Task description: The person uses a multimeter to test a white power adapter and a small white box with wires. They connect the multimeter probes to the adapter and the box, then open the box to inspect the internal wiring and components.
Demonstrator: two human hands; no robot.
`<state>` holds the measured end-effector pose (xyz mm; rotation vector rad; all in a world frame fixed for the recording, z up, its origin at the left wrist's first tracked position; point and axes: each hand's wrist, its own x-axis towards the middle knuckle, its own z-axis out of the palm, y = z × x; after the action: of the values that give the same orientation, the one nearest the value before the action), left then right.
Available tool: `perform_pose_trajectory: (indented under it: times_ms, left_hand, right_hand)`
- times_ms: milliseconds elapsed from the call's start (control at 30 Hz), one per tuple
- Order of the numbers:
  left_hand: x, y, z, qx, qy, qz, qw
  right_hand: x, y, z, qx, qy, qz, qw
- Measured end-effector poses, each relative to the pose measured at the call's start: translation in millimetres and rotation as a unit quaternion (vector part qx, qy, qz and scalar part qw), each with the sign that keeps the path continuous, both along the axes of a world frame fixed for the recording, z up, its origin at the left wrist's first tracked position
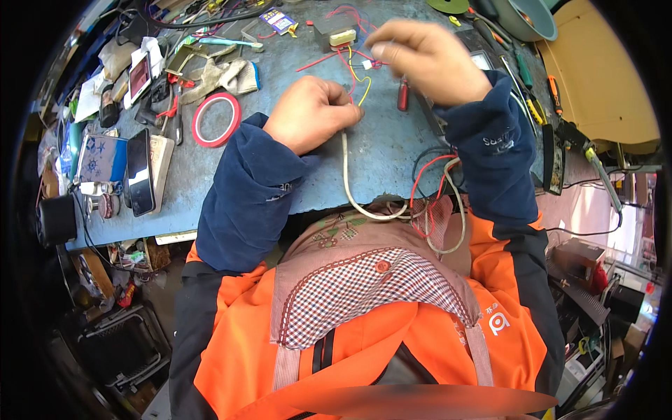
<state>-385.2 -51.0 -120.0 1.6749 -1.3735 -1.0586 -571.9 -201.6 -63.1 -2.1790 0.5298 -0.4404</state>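
Note:
My left hand (311, 112) is closed over the blue workbench, thumb and finger pinched on a white cable (346, 164) that hangs from it toward the bench's front edge. Thin yellow wire (367, 87) and pink wire run up from those fingertips. Beyond them sits a small transformer (341, 38) with red wires (316, 64) and a small white connector (367, 64). My right hand (430, 61), slightly blurred, is raised to the right of the connector with its fingers drawn together near a thin red wire; what they hold is too small to make out.
A red-handled screwdriver (403, 95) lies below my right hand. To the left are a pink-red tape roll (215, 120), work gloves (222, 75) and a phone (141, 171). Red and white leads (448, 210) hang over the front edge. A grey bowl (526, 19) stands far right among hand tools.

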Motion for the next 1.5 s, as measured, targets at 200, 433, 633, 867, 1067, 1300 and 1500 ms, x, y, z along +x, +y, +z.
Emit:
perform_pose_trajectory:
  times_ms: [200, 433, 633, 867, 1067, 1300, 1500]
  left_hand:
    - [1, 0, -4, -0.093, 0.048, 0.071, 0.992]
    - [30, -1, 10, 0.068, -0.021, -0.068, 0.995]
    - [53, -3, 6, -0.014, 0.114, -0.159, 0.981]
    - [57, 0, 17, 0.143, -0.004, -0.153, 0.978]
    - [19, -6, 2, 0.16, -0.061, -0.222, 0.96]
    - [-41, 35, -16, -0.036, -0.197, -0.086, 0.976]
    - [-92, 66, 4, -0.13, 0.356, 0.018, 0.925]
  right_hand:
    - [28, 11, -49, -0.049, 0.073, 0.151, 0.985]
    - [25, 18, -38, -0.14, 0.018, -0.019, 0.99]
    - [-8, -4, -15, -0.094, -0.222, -0.171, 0.955]
    - [-105, -11, -10, -0.381, 0.198, -0.422, 0.798]
    - [-132, -40, -51, -0.339, 0.237, -0.433, 0.801]
    - [-127, -18, -24, -0.247, -0.219, -0.402, 0.854]
    - [-108, 111, 21, -0.272, -0.375, -0.285, 0.839]
